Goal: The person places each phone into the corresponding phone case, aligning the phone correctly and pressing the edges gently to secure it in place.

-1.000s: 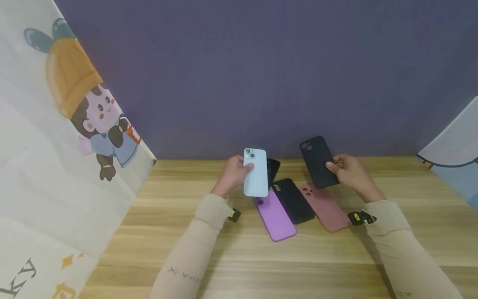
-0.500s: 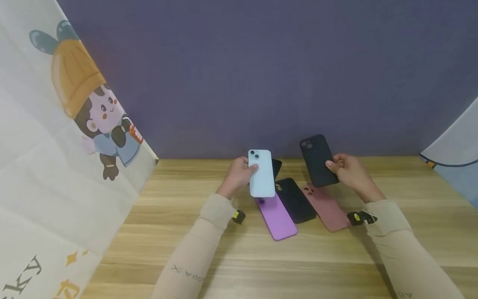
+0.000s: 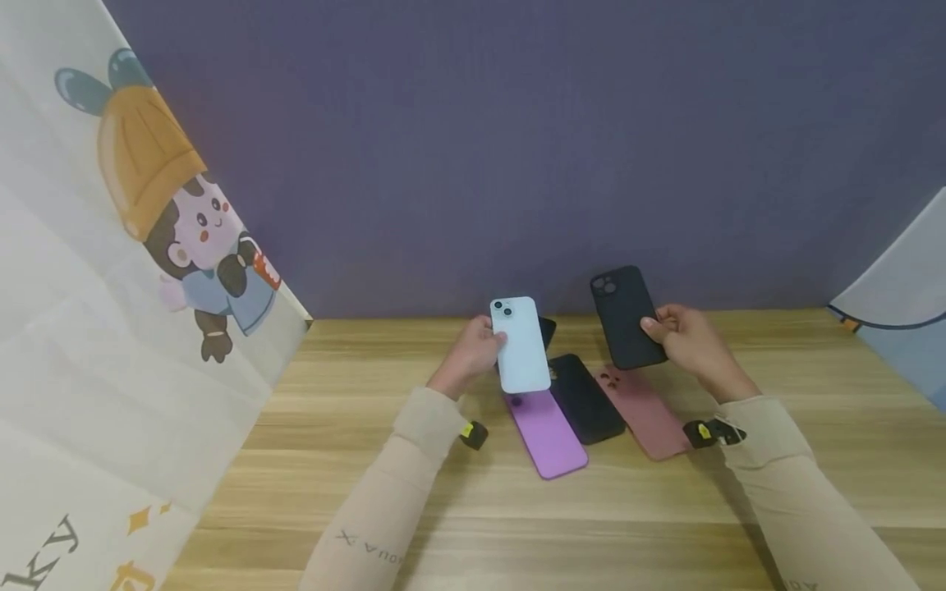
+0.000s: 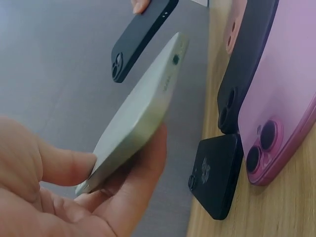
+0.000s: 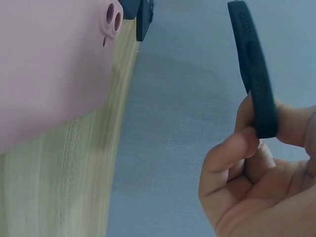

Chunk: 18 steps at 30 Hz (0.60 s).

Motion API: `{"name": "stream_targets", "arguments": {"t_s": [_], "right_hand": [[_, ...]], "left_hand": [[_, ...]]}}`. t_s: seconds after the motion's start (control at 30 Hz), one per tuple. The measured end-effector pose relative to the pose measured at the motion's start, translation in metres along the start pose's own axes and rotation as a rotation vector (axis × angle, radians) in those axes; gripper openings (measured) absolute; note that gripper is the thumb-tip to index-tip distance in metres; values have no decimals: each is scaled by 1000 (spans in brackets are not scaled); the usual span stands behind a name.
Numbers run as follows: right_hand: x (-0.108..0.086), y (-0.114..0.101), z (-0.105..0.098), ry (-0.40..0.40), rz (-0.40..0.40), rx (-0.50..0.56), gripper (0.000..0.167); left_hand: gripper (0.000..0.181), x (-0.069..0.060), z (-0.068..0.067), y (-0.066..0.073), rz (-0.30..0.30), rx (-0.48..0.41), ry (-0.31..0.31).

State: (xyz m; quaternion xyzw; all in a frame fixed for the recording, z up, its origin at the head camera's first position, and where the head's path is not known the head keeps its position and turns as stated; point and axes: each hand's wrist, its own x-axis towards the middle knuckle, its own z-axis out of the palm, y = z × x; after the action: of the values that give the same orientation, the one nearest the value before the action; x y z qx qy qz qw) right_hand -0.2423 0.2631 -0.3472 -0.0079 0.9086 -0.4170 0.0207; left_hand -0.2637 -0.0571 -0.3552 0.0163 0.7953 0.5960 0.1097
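My left hand [image 3: 470,355] pinches a pale blue-white phone [image 3: 523,349] by its left edge, its back with two lenses facing the head camera. In the left wrist view the thumb lies on one face of the phone [image 4: 140,108] and fingers on the other. My right hand [image 3: 695,345] grips a black case [image 3: 630,318] by its right edge, tilted and raised above the table. The right wrist view shows that case [image 5: 256,69] edge-on between thumb and curled fingers. The two held things are apart.
Below the hands on the wooden table [image 3: 458,533] lie a purple phone or case [image 3: 550,439], a black case [image 3: 587,400] and a pink case [image 3: 650,414]. A smaller black phone [image 4: 217,173] lies partly behind the held phone. A dark wall [image 3: 517,148] stands behind.
My left hand has moved slightly right with the pale phone, which now tilts a little and covers more of the black phone behind. My right hand and its case have barely moved.
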Motion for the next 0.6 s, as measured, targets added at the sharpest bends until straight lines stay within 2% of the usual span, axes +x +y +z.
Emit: {"name": "stream_targets", "arguments": {"t_s": [0.23, 0.6], "right_hand": [[0, -2, 1, -11, 1, 18, 60], [2, -2, 2, 2, -14, 22, 59]], "left_hand": [[30, 0, 0, -1, 11, -39, 12], [28, -2, 0, 1, 12, -11, -14]]}}
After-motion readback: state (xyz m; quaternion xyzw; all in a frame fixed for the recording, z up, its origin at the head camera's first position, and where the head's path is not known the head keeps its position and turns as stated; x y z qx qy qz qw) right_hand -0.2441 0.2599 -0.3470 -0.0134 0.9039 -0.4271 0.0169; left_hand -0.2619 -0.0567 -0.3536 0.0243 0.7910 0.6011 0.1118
